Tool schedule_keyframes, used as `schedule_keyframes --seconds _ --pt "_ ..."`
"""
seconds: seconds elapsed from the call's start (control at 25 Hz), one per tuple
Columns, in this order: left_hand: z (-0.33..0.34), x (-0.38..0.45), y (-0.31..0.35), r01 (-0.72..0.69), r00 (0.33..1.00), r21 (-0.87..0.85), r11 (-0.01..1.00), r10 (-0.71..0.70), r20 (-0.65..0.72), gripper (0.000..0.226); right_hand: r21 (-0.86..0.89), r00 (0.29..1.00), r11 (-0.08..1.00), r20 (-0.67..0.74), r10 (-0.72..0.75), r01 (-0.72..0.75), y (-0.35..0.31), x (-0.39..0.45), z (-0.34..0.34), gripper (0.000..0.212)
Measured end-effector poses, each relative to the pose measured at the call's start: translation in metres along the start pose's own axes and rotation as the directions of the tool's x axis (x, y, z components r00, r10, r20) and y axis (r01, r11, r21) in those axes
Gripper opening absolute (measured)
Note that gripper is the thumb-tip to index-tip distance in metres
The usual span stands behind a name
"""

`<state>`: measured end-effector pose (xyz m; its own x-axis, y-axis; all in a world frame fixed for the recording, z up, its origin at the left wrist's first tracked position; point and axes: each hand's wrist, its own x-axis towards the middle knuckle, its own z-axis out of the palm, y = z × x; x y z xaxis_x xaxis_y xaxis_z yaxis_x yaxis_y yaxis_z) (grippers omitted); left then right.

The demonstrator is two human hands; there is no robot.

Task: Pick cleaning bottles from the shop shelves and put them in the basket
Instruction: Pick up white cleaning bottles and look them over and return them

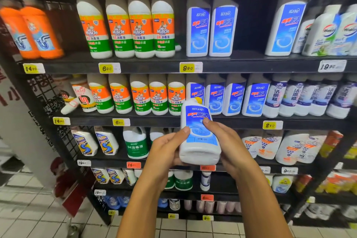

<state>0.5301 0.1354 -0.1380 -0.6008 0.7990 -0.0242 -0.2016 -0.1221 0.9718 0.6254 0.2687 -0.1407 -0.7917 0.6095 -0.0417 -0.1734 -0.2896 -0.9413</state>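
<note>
I am holding a white bottle (pixel 200 133) with both hands in front of the dark shelves (pixel 222 66), just below the frame's centre. It is showing a blue label with red and white lettering, a yellow cap at its 12 o'clock end and a flat white base facing me. My left hand (pixel 167 149) is gripping its 9 o'clock side, thumb curled onto the label. My right hand (pixel 228 144) is clasping its 3 o'clock side, thumb pressing across the label. Matching blue-label bottles (pixel 234 98) are standing on the shelf at 1 o'clock, orange-and-green ones (pixel 140 96) at 11 o'clock.
</note>
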Motion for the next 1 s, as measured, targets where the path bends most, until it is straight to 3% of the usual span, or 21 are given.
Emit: schedule_keyframes --seconds 0.24,0.44,0.6,0.72,0.84,1.0 --pt "0.017 0.003 -0.006 0.014 0.995 0.042 0.999 -0.01 -0.103 0.039 -0.038 0.999 0.999 -0.025 0.022 -0.023 0.0 0.002 -0.009 0.037" --pt "0.019 0.004 -0.007 -0.02 0.999 0.009 1.0 0.02 -0.046 0.044 -0.048 1.0 0.999 -0.02 -0.017 0.016 -0.003 0.0 -0.015 0.045" --pt "0.013 0.006 -0.015 -0.03 0.999 -0.003 1.0 0.03 0.024 0.037 -0.027 0.997 0.996 0.014 -0.082 0.082 0.002 -0.005 -0.023 0.031" --pt "0.008 0.006 -0.024 -0.038 0.997 0.012 0.999 0.037 0.074 0.031 -0.02 0.99 0.99 0.032 -0.138 0.139 0.008 -0.008 -0.027 0.043" --pt "0.007 0.007 -0.033 -0.07 0.993 0.015 0.997 0.068 0.095 0.043 -0.014 0.978 0.981 0.073 -0.194 0.196 0.01 -0.013 -0.031 0.057" --pt "0.012 0.008 -0.043 -0.135 0.989 -0.002 0.991 0.135 0.066 0.045 -0.008 0.964 0.97 0.114 -0.239 0.242 0.011 -0.017 -0.035 0.062"
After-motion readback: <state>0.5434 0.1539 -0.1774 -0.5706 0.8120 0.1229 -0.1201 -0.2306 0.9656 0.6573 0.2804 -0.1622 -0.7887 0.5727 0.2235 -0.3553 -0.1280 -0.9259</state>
